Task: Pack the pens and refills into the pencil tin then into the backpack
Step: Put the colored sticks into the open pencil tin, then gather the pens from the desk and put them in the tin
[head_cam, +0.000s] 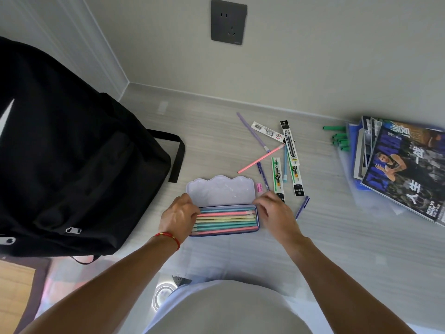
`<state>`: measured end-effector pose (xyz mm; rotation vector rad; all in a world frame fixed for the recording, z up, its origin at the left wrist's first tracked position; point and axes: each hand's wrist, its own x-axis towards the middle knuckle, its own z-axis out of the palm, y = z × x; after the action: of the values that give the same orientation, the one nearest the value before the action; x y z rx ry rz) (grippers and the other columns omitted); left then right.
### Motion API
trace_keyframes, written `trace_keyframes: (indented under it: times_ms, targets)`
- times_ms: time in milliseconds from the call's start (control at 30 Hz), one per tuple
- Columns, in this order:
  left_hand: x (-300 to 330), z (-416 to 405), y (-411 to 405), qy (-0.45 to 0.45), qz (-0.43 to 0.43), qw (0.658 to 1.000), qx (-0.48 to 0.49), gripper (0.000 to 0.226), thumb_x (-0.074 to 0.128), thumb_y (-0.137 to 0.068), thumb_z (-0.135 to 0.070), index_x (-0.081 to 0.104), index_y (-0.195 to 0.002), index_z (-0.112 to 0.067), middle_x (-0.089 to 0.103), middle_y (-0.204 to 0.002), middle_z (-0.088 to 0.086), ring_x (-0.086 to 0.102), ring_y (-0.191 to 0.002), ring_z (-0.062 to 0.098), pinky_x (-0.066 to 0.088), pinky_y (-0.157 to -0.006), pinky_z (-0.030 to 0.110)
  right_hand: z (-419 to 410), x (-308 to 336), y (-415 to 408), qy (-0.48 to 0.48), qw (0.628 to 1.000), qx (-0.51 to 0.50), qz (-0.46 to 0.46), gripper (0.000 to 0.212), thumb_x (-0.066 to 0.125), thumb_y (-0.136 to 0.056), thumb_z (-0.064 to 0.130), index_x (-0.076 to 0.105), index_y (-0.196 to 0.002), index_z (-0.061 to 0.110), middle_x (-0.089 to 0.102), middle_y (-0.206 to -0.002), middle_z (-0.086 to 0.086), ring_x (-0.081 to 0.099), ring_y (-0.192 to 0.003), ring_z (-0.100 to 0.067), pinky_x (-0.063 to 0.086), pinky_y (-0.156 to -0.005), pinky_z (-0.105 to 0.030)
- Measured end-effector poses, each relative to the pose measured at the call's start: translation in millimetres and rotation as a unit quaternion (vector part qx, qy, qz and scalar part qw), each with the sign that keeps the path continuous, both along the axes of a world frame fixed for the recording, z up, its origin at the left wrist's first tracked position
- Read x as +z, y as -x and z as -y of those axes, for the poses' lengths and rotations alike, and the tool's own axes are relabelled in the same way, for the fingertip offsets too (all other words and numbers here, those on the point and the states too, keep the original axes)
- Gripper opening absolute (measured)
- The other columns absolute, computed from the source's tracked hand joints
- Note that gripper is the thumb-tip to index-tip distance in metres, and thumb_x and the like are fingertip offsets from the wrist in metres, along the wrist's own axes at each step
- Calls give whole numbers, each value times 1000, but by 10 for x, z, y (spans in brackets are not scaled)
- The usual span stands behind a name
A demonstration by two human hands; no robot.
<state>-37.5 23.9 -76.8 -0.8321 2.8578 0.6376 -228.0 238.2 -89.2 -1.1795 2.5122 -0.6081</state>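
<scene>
A lilac metal pencil tin point(218, 191) lay open on the pale grey floor point(216, 131), its lid tipped towards the far side. Its tray was filled with pastel pens point(226, 220) lying side by side. The left hand point(179, 216) gripped the tin's left end, with the thumb by the lid and the fingers curled over the pen ends. The right hand point(274, 213) sat at the tray's far right corner with its fingers curled; whether it grasped the tin could not be told. Just beyond, to the right, a loose pink pen point(260, 160) and packaged refills point(290, 145) lay scattered. A black fabric backpack point(72, 153) stood on the left, and a stack of magazines point(404, 169) lay on the right.
</scene>
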Motion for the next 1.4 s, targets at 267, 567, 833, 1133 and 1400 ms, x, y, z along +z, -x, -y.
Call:
trace_keyframes:
  times_ms: [267, 567, 833, 1133, 1400]
  targets:
    - [225, -28, 489, -88, -70, 992, 53, 14, 61, -90, -15, 74, -91, -20, 63, -111, 0, 62, -97, 20, 51, -84, 26, 385, 115, 536, -9, 999, -45, -22, 31, 60, -91, 0, 71, -117, 11, 67, -118, -10, 65, -105, -32, 57, -84, -43]
    - [394, -184, 527, -139, -110, 976, 128, 25, 57, -86, -6, 69, -102, -21, 65, -101, -1, 60, -86, 14, 44, -72, 13, 960, -73, 846, -131, 990, 19, -36, 38, 63, -86, -6, 66, -119, 13, 52, -125, -12, 51, -120, -33, 53, -90, -42]
    - [497, -294, 629, -173, -121, 961, 179, 28, 54, -87, -4, 71, -103, -19, 67, -102, 2, 61, -93, 18, 51, -82, 24, 787, 147, 863, -150, 957, 162, -188, 37, 57, -87, -8, 55, -119, 10, 59, -111, -10, 69, -90, -34, 49, -62, -40]
    - [455, -497, 1132, -262, -72, 945, 181, 22, 53, -96, -18, 72, -106, -15, 74, -99, 4, 69, -94, 25, 56, -86, 37, 130, 483, 640, 20, 965, 158, -208, 38, 35, -90, -1, 68, -108, 5, 66, -111, -14, 68, -98, -30, 59, -67, -40]
    - [555, -657, 1372, -646, -67, 705, 286, 28, 55, -97, -26, 66, -105, -2, 65, -90, 19, 63, -76, 27, 57, -72, 36, -6, 581, 168, 203, 959, 140, -140, 10, 63, -95, 3, 68, -104, 6, 66, -111, -7, 68, -96, -23, 59, -75, -37]
